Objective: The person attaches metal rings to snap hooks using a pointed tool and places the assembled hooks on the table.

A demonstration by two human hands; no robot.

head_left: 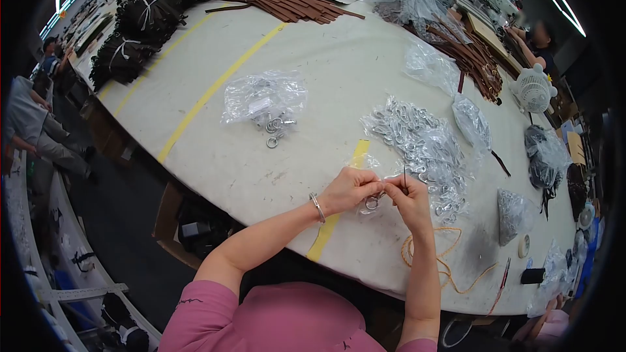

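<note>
My left hand (355,190), with a bracelet on the wrist, is closed in a pinch on a small clear plastic bag (369,161). Metal rings (372,203) show just below its fingers. Fingertip to fingertip with it, my right hand (409,201) is also closed. A thin dark pointed tool (404,177) sticks up from its fingers; the rest is hidden in the hand. Right beyond my hands lies a spread pile of silver metal clasps (417,137), partly under clear plastic. A yellow tape strip (324,234) runs beneath the left hand.
Another clear bag (267,94) spills metal rings (272,142) at centre left. Yellow cord (450,267) lies by my right forearm, near a filled bag (514,215) and a tape roll (524,246). Bundled brown straps (287,1) lie at the back. Other people stand left and right.
</note>
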